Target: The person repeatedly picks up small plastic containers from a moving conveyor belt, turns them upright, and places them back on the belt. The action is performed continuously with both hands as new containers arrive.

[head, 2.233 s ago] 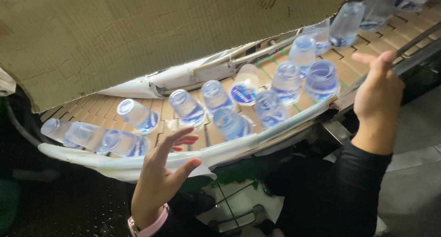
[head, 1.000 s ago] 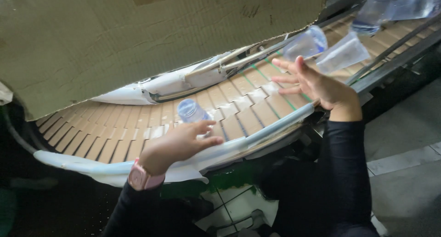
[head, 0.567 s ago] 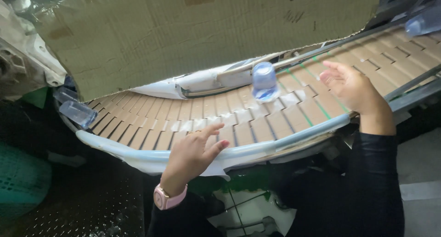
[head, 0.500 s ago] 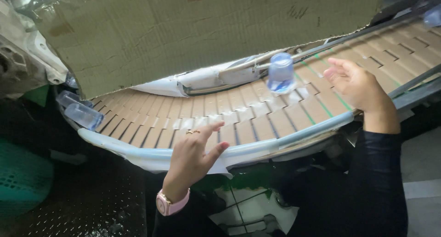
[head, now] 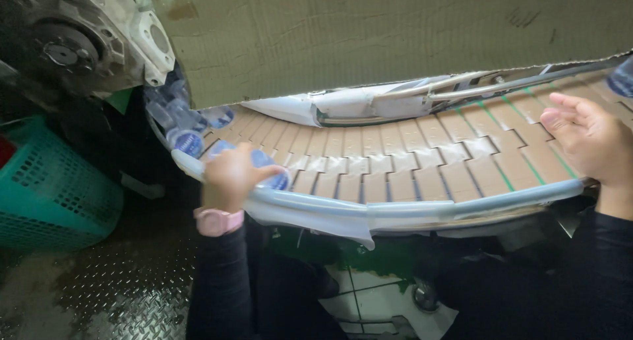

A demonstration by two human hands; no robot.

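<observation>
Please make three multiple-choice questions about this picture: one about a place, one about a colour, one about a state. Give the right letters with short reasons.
1. Where is the basket?
A. on the conveyor
B. on the floor at the left
C. in the right hand

2. What colour is the watch on the left wrist?
A. pink
B. black
C. yellow

3. What is the state of the right hand?
A. closed on a bottle
B. open, holding nothing
C. out of view

Answers:
1 B, the basket stands on the metal floor left of the conveyor.
2 A, its band is pink.
3 B, its fingers are spread over the belt; only the left hand closes on a bottle.
</observation>
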